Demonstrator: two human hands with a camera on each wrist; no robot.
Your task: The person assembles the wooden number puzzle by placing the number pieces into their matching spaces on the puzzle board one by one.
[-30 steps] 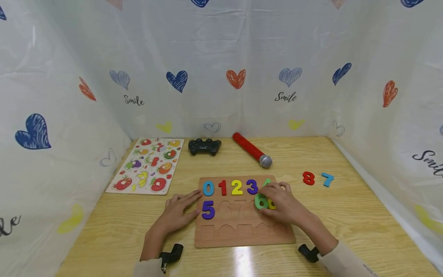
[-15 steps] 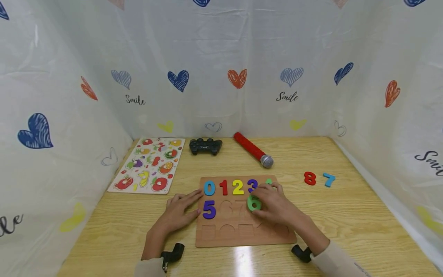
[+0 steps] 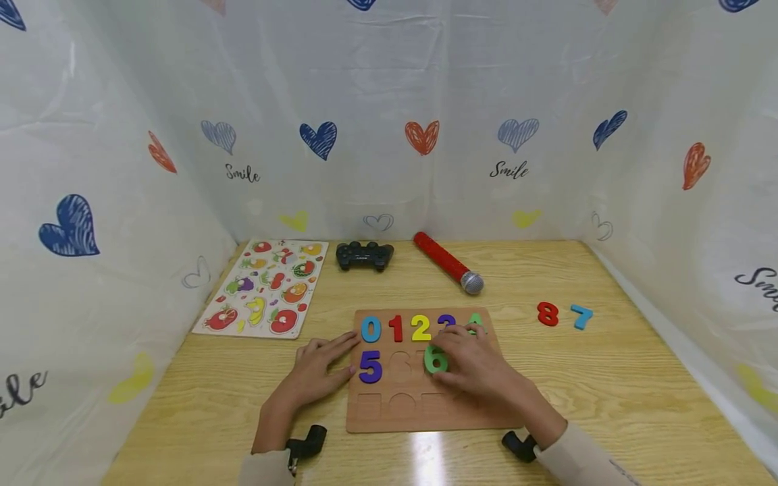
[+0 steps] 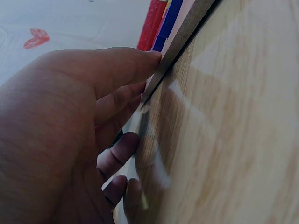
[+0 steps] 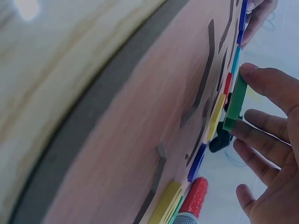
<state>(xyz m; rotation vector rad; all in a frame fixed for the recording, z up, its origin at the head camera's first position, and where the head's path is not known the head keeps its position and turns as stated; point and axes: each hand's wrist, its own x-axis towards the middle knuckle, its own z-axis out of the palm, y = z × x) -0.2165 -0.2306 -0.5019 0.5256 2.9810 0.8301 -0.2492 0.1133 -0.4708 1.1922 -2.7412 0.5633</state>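
A wooden number board (image 3: 395, 423) lies flat on the table. Along its left edge rests my left hand (image 3: 316, 372); the left wrist view shows the thumb touching the board's side, fingers loosely extended. Over the second row, my right hand (image 3: 477, 364) pinches a green number 6 (image 3: 435, 360) between thumb and fingertips, slightly raised off the board in the right wrist view. A purple 5 (image 3: 370, 367) sits at that row's left end. Above it stand the blue 0 (image 3: 371, 329), red 1 (image 3: 396, 329), yellow 2 (image 3: 421, 329), partly covered purple 3 (image 3: 446, 321) and green 4 (image 3: 475, 321).
A yellow piece (image 5: 166, 205) lies on the board, hidden under my right hand in the head view. A red 8 (image 3: 548, 314) and blue 7 (image 3: 581, 316) lie right. Behind are a fruit puzzle (image 3: 292, 270), a game controller (image 3: 365, 256) and a red microphone (image 3: 446, 260).
My right hand has slid left across the second row with the green 6, away from the yellow piece. The left hand stays at the board's edge.
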